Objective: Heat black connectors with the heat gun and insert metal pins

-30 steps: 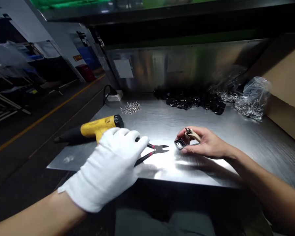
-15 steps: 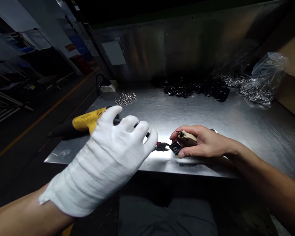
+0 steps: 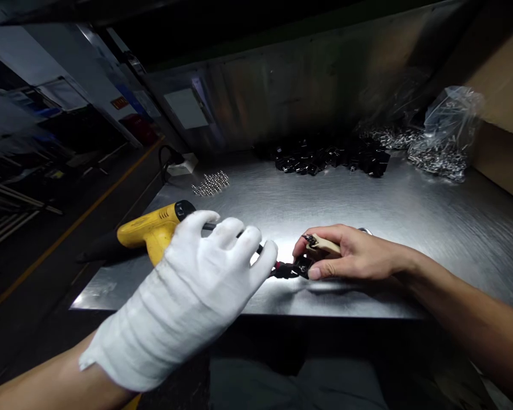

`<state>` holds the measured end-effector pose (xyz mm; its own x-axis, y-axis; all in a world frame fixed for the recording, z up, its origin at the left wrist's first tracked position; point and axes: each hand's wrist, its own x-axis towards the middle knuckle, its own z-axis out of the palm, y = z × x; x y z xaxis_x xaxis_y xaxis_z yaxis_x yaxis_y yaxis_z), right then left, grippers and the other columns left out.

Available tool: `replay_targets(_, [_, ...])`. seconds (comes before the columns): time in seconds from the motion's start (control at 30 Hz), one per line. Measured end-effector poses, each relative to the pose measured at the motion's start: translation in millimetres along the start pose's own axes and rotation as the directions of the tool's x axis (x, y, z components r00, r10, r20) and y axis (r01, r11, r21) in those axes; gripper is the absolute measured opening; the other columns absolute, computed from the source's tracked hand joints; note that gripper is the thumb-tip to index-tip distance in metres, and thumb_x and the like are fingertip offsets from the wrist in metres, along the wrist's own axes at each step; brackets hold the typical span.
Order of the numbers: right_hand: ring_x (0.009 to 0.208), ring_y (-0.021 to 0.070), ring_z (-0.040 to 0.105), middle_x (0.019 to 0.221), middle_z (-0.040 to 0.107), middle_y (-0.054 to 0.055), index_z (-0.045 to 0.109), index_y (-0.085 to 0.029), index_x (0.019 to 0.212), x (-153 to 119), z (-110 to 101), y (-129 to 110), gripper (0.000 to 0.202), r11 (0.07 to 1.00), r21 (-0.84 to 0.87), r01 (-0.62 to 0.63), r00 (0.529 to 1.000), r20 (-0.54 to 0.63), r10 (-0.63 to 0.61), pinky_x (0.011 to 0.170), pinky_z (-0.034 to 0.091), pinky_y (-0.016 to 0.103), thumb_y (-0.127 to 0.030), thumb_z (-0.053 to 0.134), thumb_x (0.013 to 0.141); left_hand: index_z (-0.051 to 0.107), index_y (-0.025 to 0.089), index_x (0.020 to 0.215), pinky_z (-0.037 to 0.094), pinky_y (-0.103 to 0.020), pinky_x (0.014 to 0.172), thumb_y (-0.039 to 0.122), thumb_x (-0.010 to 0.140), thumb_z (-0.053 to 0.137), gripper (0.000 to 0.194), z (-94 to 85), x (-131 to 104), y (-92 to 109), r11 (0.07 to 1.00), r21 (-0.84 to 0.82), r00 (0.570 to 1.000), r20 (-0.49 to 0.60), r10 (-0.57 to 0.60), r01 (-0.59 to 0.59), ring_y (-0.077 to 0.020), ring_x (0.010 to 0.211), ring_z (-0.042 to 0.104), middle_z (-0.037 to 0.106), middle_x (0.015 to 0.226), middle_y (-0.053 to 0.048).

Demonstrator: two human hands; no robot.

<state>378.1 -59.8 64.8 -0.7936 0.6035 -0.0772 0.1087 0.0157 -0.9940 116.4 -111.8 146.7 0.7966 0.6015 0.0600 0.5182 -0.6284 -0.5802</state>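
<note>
My left hand (image 3: 222, 262), in a white glove, is wrapped round a pair of pliers (image 3: 284, 270) with dark jaws and a bit of red at the handle. The jaws reach the small black square part (image 3: 302, 266), which is pinched between the thumb and fingers of my bare right hand (image 3: 354, 250). A beige-handled tool (image 3: 325, 245) with a dark metal tip also lies in that hand; its far end is hidden by the palm. I cannot tell how far the jaws sit inside the part.
A yellow heat gun (image 3: 149, 228) lies on the metal table (image 3: 256, 205) left of the glove. Small metal pins (image 3: 211, 183) stand in rows behind it. Black parts (image 3: 329, 156) are heaped at the back, beside a plastic bag (image 3: 447, 136) of shiny metal pieces.
The plier jaws have moved from the edge of the black part to overlap its face. The part is now turned, its open side less visible. The view has shifted slightly.
</note>
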Motion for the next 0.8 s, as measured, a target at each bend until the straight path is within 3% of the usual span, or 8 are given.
replay_targets(0.23, [0.069,0.0081,0.043,0.077,0.049,-0.006,0.063,-0.022,0.114,-2,5,-2,0.036,0.999,0.02,-0.033,0.999,0.004,0.033,0.063,0.038,0.02,-0.039,0.078,0.086,0.064,0.022,0.108,0.044,-0.049,0.08,0.01,0.087,0.054,0.026,0.6,-7,0,1.0,-0.025,0.998,-0.054,0.016,-0.017,-0.0243,0.082,0.055,0.057,0.087,-0.004])
replay_targets(0.5, [0.08,0.0111,0.051,0.093,0.058,-0.003,0.063,-0.024,0.115,-1,5,2,0.035,0.996,0.042,-0.078,0.997,-0.006,0.079,0.072,0.043,0.024,-0.041,0.077,0.087,0.064,0.022,0.116,0.041,-0.047,0.072,0.017,0.094,0.048,0.027,3.0,-10,-3,0.997,-0.033,0.995,-0.069,0.067,-0.069,-0.025,0.085,0.054,0.059,0.095,-0.004])
replay_targets(0.8, [0.078,0.0104,0.05,0.091,0.057,-0.003,0.063,-0.025,0.112,-1,9,2,0.035,0.995,0.056,-0.087,0.995,-0.033,0.089,0.071,0.043,0.024,-0.04,0.079,0.085,0.065,0.021,0.116,0.039,-0.049,0.078,0.016,0.091,0.051,0.03,13.8,-13,-1,0.995,-0.075,0.992,-0.118,0.048,-0.058,-0.0261,0.088,0.054,0.06,0.103,-0.006])
